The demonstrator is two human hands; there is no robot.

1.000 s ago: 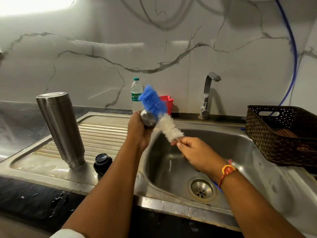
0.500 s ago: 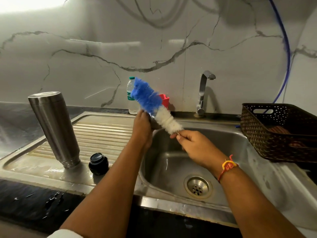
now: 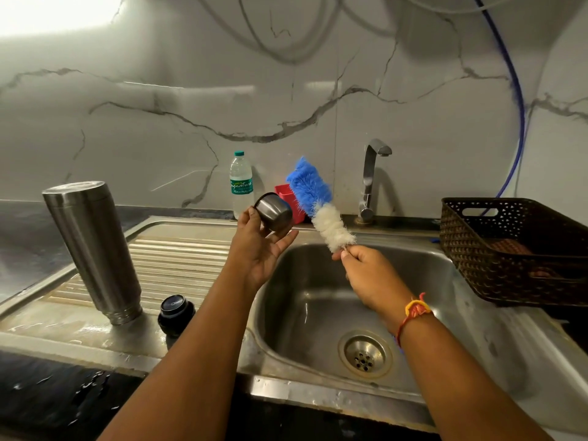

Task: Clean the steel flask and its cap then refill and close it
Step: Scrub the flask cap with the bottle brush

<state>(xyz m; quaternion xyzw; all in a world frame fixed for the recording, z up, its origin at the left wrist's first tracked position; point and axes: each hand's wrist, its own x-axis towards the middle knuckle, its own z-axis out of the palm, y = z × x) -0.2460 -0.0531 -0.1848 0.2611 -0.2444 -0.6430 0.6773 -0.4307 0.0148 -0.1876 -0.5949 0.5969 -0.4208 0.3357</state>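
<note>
The steel flask (image 3: 92, 249) stands upside down on the ribbed drainboard at the left. Beside its mouth sits a black inner stopper (image 3: 176, 310). My left hand (image 3: 259, 249) holds the small steel cap cup (image 3: 274, 211) between thumb and fingers above the sink's left rim. My right hand (image 3: 366, 268) pinches the wire handle of a blue and white bottle brush (image 3: 318, 202), which points up and left, just to the right of the cup and apart from it.
The steel sink (image 3: 445, 319) with its drain (image 3: 365, 354) lies below my hands. A tap (image 3: 370, 179) stands at the back, with a plastic water bottle (image 3: 241, 186) and a red holder (image 3: 284, 192). A dark woven basket (image 3: 515, 249) sits at the right.
The brush has come out of the steel cup and moved right. My left hand has turned the cup so its side shows.
</note>
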